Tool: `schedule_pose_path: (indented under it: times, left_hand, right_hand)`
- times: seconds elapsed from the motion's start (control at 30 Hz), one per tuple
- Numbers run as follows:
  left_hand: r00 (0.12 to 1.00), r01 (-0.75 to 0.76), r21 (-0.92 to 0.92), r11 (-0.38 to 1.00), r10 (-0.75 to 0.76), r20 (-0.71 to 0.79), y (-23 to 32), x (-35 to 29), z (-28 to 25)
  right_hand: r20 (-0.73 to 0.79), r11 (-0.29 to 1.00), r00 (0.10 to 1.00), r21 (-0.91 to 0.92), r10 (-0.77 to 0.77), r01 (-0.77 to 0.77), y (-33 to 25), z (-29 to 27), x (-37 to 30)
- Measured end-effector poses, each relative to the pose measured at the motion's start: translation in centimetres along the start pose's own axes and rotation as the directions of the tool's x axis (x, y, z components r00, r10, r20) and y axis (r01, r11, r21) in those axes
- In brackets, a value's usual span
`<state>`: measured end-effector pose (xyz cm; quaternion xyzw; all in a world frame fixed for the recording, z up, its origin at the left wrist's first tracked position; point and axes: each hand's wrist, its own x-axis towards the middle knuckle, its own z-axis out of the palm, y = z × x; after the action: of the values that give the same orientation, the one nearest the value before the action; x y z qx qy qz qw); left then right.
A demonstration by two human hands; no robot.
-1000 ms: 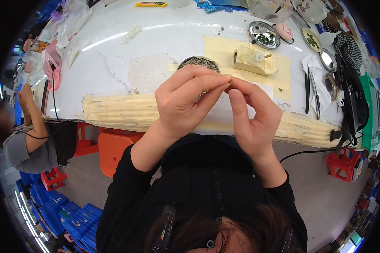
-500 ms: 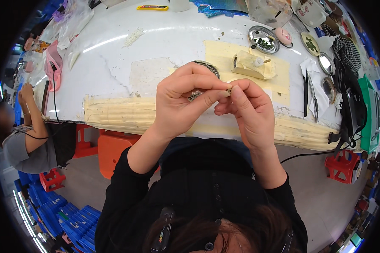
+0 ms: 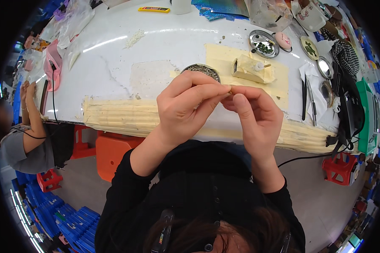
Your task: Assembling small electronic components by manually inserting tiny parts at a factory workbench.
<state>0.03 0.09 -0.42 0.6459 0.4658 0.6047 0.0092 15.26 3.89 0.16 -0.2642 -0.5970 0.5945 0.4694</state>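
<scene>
Center frame, the right hand (image 3: 261, 118) lifts its thumb (image 3: 241, 104) clear of a small piece (image 3: 230, 91) it met half a second earlier; the left hand (image 3: 182, 105), now lower, uncovers more of a round dish (image 3: 213, 69).

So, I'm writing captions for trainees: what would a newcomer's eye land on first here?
Probably the left hand at the centre, pinching a tiny piece too small to identify, with the right hand close beside it. Next, the orange stool below and left of them, and the bright green tray at far right.
</scene>
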Motion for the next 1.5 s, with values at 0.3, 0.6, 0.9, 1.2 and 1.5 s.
schedule_pose_path:
  times: [0.3,0.6,0.9,1.2,1.5]
  left_hand:
    - [0.978,0.201,-0.265,0.943,-0.178,0.111,-0.1,0.0,-0.7]
    - [0.998,-0.016,0.012,1.000,0.015,0.062,0.1,-0.1,0.1]
    - [0.994,-0.029,0.042,0.999,0.024,0.104,0.3,0.0,0.2]
    - [0.959,0.262,-0.328,0.907,-0.206,0.197,0.1,-0.1,-0.6]
    - [0.992,0.060,-0.020,0.998,-0.057,0.110,0.6,0.0,-0.2]
  right_hand:
    - [0.154,0.882,0.958,0.375,0.243,-0.284,0.6,-0.6,0.2]
    - [-0.056,0.923,0.972,-0.329,-0.229,0.199,0.8,0.2,-0.5]
    - [-0.017,0.996,0.997,0.054,0.073,-0.072,0.3,-1.0,-0.2]
    - [0.253,0.739,0.901,0.516,0.351,-0.433,0.5,-1.5,-0.1]
    - [-0.003,0.980,0.992,0.159,0.125,-0.123,-0.2,-0.6,-0.7]
